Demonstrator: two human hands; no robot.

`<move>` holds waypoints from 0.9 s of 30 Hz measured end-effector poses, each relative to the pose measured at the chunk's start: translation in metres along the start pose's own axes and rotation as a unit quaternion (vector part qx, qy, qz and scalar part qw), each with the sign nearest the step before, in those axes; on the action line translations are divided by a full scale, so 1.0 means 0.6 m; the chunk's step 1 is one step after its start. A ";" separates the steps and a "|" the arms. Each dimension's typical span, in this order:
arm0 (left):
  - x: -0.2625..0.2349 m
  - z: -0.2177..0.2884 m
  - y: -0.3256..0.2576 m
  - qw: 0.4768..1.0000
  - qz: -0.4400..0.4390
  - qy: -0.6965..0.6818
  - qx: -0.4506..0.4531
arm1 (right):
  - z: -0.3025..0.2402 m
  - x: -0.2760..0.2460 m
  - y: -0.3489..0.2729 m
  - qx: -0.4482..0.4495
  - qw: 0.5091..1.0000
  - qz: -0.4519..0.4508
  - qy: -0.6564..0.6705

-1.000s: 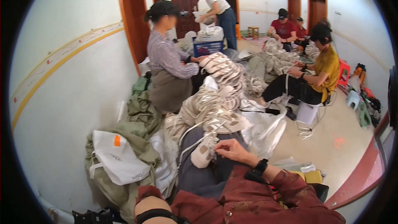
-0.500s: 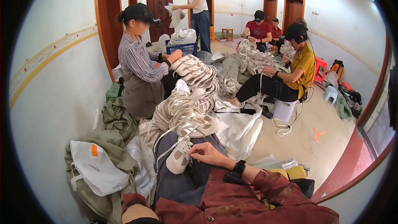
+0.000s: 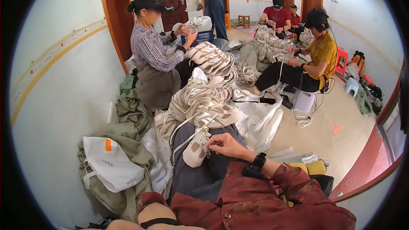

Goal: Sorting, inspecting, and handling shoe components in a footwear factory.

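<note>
A beige-and-white shoe upper (image 3: 194,155) with white laces lies on my lap, toe toward me. My right hand (image 3: 228,145) is at its right side, thumb and forefinger pinched together at the lacing edge. Whatever is between the fingertips is too small to make out. Of my left arm, only bare skin and a black strap (image 3: 159,222) show at the lower edge; the left hand is outside the picture. Just beyond the upper, a long pile of stacked shoe uppers (image 3: 213,89) with trailing white laces leans across my knees.
A co-worker in a striped shirt (image 3: 153,49) sits at left, another in yellow (image 3: 321,59) at right on a white stool (image 3: 303,101). Others work farther back near a blue basket (image 3: 204,36). A white bag (image 3: 113,164) lies on green cloth (image 3: 132,110) at my left.
The whole view has shifted, so things sit farther right and slightly higher. My right hand stays pinched at the upper. More of my left arm shows. The striped-shirt co-worker's hands have risen off the pile.
</note>
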State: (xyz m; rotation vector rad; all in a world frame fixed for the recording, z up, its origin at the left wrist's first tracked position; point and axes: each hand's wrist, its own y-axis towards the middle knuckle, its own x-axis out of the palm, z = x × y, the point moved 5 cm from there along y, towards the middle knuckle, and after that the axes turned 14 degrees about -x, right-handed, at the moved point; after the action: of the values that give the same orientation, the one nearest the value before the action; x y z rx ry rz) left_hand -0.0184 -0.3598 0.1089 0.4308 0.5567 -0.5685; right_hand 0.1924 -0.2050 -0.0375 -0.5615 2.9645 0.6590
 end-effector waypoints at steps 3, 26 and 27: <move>-0.016 -0.002 -0.005 1.000 0.001 0.007 0.003 | 0.008 0.011 -0.008 -0.012 1.000 -0.006 0.007; 0.006 0.003 -0.032 0.996 -0.036 -0.059 0.051 | 0.007 0.001 -0.006 -0.003 1.000 0.008 0.028; 0.007 0.004 -0.032 0.996 -0.039 -0.062 0.055 | 0.003 0.000 -0.004 -0.007 1.000 0.011 0.024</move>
State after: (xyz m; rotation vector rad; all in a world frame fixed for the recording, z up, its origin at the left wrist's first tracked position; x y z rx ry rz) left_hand -0.0264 -0.3771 0.1037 0.4751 0.4253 -0.6987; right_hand 0.1930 -0.2065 -0.0401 -0.5540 3.0172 0.6774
